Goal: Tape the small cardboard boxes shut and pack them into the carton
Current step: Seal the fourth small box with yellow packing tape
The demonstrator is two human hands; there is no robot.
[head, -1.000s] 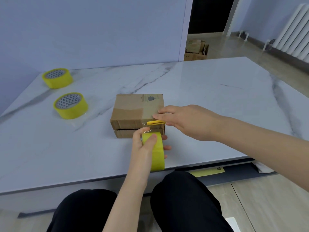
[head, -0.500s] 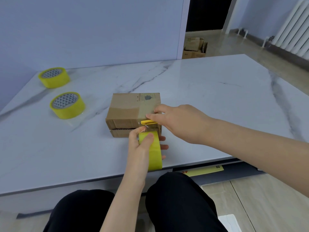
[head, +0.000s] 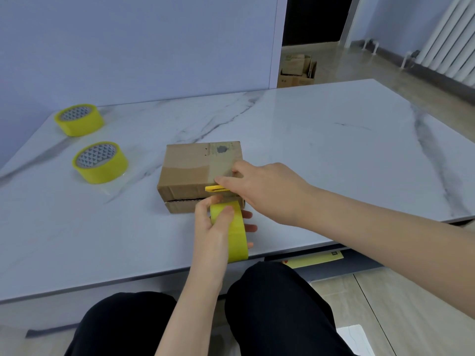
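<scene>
Gripping tape roll [head: 235,232] w/ L hand [head: 210,235]; R hand [head: 267,191] pinching cutter [head: 214,188]; marble table [head: 334,150], radiator [head: 452,39].

A white glossy stone surface [head: 334,155] with grey veins carries three things. A small brown cardboard box [head: 195,165] lies near the middle, closer to the front edge, with a dark slit across its front side. At the left lie two flat yellow rolls of tape, well apart from the box: the far roll [head: 79,120] near the back edge, the near roll [head: 101,163] just in front of it.
</scene>
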